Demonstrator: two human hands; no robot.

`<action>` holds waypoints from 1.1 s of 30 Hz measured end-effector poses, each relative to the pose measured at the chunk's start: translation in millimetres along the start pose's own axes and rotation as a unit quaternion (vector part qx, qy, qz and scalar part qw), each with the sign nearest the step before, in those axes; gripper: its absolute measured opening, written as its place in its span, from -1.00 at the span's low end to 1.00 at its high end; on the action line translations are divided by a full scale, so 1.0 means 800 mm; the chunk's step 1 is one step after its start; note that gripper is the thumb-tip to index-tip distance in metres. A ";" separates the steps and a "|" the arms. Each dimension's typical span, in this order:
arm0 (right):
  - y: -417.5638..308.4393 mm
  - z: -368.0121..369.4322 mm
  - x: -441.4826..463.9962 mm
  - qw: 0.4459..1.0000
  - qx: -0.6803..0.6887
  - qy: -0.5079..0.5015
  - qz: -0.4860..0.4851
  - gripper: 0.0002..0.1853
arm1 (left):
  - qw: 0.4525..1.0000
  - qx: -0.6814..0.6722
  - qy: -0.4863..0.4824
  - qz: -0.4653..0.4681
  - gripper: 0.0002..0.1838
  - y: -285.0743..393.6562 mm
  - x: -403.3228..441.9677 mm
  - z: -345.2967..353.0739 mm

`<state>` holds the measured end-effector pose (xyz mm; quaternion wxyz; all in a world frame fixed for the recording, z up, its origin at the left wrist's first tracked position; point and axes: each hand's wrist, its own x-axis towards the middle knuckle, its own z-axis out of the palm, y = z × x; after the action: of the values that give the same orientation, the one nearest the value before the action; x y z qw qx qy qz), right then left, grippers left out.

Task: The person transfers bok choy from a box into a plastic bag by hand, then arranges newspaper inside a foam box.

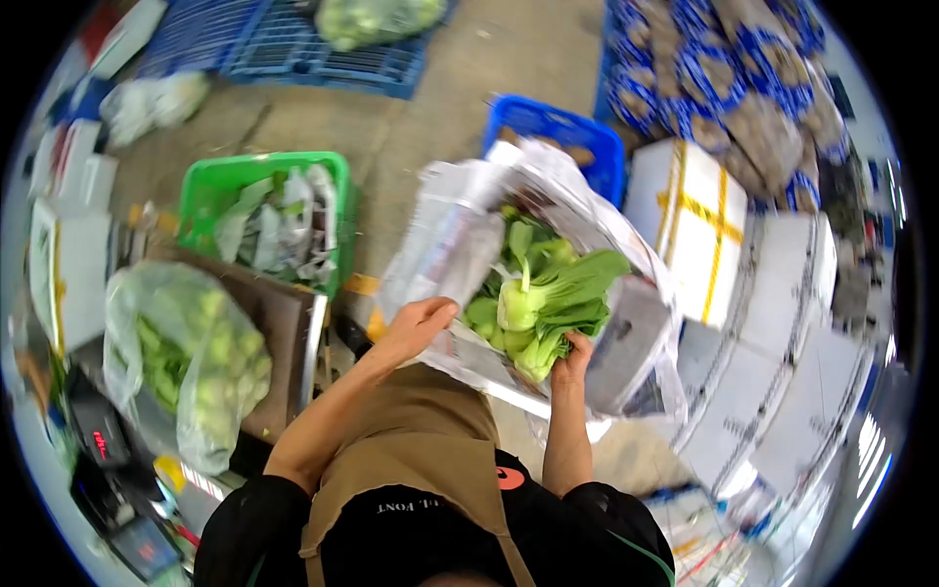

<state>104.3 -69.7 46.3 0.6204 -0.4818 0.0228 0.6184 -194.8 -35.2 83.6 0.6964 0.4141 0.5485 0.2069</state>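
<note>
In front of me is a box lined with newspaper [440, 230], holding several heads of bok choy [553, 293] with pale green stems and dark leaves. My right hand [573, 358] is closed around the leaves of a bok choy at the box's near right side. At the near left edge, my left hand [419, 330] lies against the paper, its fingers loosely stretched and no vegetable in it. The fingertips of my right hand are partly hidden by leaves.
To the left, a clear bag of greens [186, 352] sits on a scale platform [284, 323], behind which is a green crate [264, 166] with paper-wrapped bundles. A blue crate [558, 117], white foam boxes [685, 225] and stacked sacks [734, 78] stand to the right. Blue pallets [323, 49] lie farther back.
</note>
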 end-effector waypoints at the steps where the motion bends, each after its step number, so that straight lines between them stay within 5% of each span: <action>1: 0.017 0.020 0.003 0.999 -0.017 -0.034 0.016 -0.38 | 1.000 -0.031 -0.002 0.002 -0.48 0.008 -0.017 -0.018; 4: 0.067 0.109 -0.006 0.984 -0.045 -0.159 0.063 -0.35 | 0.988 -0.077 0.042 0.127 -0.35 0.056 -0.085 -0.069; 8: 0.133 0.255 -0.067 0.947 -0.124 -0.292 0.044 -0.27 | 0.953 0.003 0.278 0.120 -0.24 0.062 -0.152 -0.133; 10: 0.167 0.314 -0.098 0.901 -0.203 -0.384 0.022 -0.26 | 0.906 -0.057 0.375 0.189 -0.39 0.026 -0.157 -0.163; 12: 0.211 0.338 -0.107 0.902 -0.236 -0.360 0.023 -0.28 | 0.885 -0.126 0.405 0.192 -0.50 0.033 -0.193 -0.202; 14: 0.246 0.356 -0.115 0.890 -0.256 -0.376 0.028 -0.30 | 0.865 -0.103 0.476 0.119 -0.68 0.021 -0.204 -0.236; 16: 0.256 0.377 -0.125 0.888 -0.252 -0.384 0.015 -0.32 | 0.759 -0.305 0.545 0.186 -0.76 -0.018 -0.166 -0.278; 17: 0.261 0.389 -0.133 0.889 -0.233 -0.395 0.007 -0.33 | 0.747 -0.335 0.551 0.159 -0.81 -0.035 -0.154 -0.308; 19: 0.269 0.403 -0.148 0.885 -0.223 -0.409 0.008 -0.35 | 0.774 -0.219 0.591 0.064 -0.62 -0.111 -0.090 -0.376; 21: 0.265 0.408 -0.149 0.883 -0.237 -0.405 0.006 -0.33 | 0.754 -0.043 0.656 0.013 -0.37 -0.074 -0.142 -0.375; 23: 0.260 0.424 -0.157 0.882 -0.241 -0.404 0.008 -0.30 | 0.852 0.005 0.521 0.047 -0.40 0.013 -0.281 -0.350; 25: 0.256 0.438 -0.161 0.875 -0.251 -0.414 0.021 -0.27 | 0.794 0.132 0.559 0.198 -0.47 0.009 -0.352 -0.342; 27: 0.264 0.461 -0.182 0.867 -0.246 -0.431 0.044 -0.28 | 0.638 0.345 0.679 0.107 -0.40 -0.023 -0.418 -0.363; 28: 0.274 0.473 -0.189 0.857 -0.242 -0.453 0.047 -0.31 | 0.604 0.401 0.688 -0.038 -0.17 -0.037 -0.447 -0.367; 29: 0.287 0.487 -0.198 0.836 -0.249 -0.484 0.062 -0.30 | 0.607 0.386 0.686 -0.113 -0.04 -0.061 -0.469 -0.389; 30: 0.302 0.501 -0.210 0.815 -0.257 -0.514 0.076 -0.28 | 0.551 0.409 0.711 -0.151 0.02 -0.100 -0.478 -0.419; 31: 0.319 0.516 -0.222 0.792 -0.266 -0.543 0.090 -0.27 | 0.552 0.405 0.707 -0.179 -0.01 -0.127 -0.492 -0.450; 33: 0.367 0.546 -0.258 0.720 -0.277 -0.619 0.148 -0.20 | 0.516 0.437 0.734 -0.063 -0.18 -0.190 -0.512 -0.516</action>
<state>-423.4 -17.4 241.0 0.2359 -0.1321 -0.4678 0.8414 -734.6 -281.6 181.3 -0.2110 0.3315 0.9108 0.1266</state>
